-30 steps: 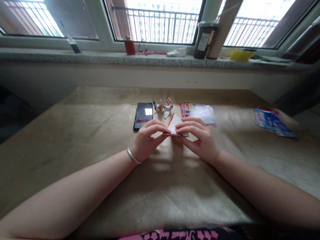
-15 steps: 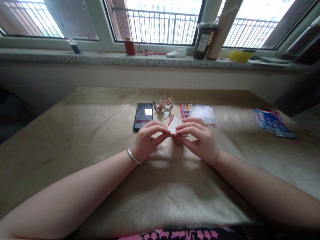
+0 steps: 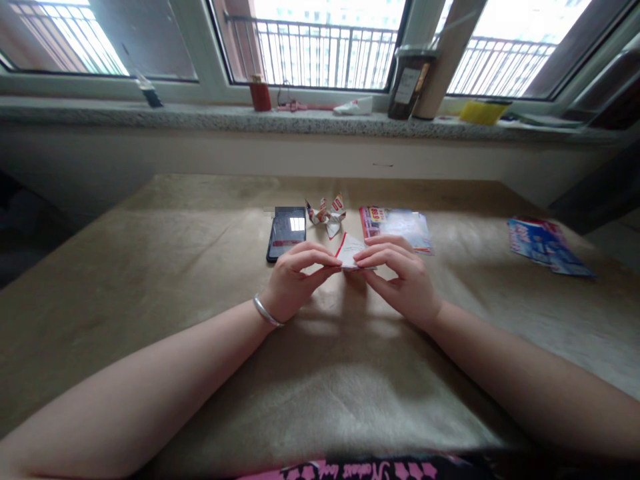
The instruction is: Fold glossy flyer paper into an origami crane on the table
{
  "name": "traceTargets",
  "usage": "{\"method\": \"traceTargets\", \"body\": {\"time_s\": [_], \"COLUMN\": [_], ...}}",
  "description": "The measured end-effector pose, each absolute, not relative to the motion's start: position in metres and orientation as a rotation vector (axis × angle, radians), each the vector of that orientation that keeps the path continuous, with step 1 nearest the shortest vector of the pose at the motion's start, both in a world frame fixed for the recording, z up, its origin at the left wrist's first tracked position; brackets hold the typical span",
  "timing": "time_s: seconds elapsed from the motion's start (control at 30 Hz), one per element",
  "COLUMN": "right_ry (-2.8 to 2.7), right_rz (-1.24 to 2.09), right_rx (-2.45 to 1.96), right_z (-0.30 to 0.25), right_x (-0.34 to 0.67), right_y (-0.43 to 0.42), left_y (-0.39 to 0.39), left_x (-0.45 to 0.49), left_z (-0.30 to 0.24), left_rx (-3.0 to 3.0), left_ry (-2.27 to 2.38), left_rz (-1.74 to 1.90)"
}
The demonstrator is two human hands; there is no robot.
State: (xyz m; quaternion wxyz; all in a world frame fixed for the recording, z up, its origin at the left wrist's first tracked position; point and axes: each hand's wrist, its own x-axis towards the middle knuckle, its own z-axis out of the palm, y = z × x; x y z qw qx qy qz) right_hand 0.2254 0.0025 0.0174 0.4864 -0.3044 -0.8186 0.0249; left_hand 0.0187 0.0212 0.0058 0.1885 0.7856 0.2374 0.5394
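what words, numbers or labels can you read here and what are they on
Leaflet stack: perhaps "6.69" or "69.9", too blurred to be sure
Folded paper figure: perhaps "00", blurred
Held paper: faint print, too small
Blue leaflets: lettering too blurred
Jar: label too small
Dark cloth: pink lettering, not clearly readable

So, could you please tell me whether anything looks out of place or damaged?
The blue leaflets on the right of the table lie unevenly fanned; a short dark mark breaks the plain wall below the windowsill, though I cannot tell whether it is damage. The paper in the left hand and right hand shows nothing odd.
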Motion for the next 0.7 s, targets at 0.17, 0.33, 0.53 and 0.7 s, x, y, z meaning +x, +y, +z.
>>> {"method": "traceTargets", "body": {"time_s": [0.17, 0.33, 0.53, 0.7], "right_ry": [-1.984, -1.997, -2.014, -2.029], "right_rz": [0.051, 0.042, 0.074, 0.112], "right_rx": [-0.749, -0.753, -0.757, -0.724], "right_z": [0.0175, 0.0174, 0.0171, 0.0183], "right_x": [0.2244, 0.2244, 0.2251, 0.2277], "right_y": [0.003, 0.0021, 0.0018, 0.002], "left_y": [0.0216, 0.0198, 0.019, 0.0195], "left_x": [0.0199, 0.0206, 0.0186, 0.0182], "left_z": [0.007, 0.0095, 0.0099, 0.0095], "left_rx": [2.224, 2.262, 2.274, 2.246], "left_ry": [0.677, 0.691, 0.69, 0.68], "left_rz": [1.525, 1.494, 1.489, 1.492]}}
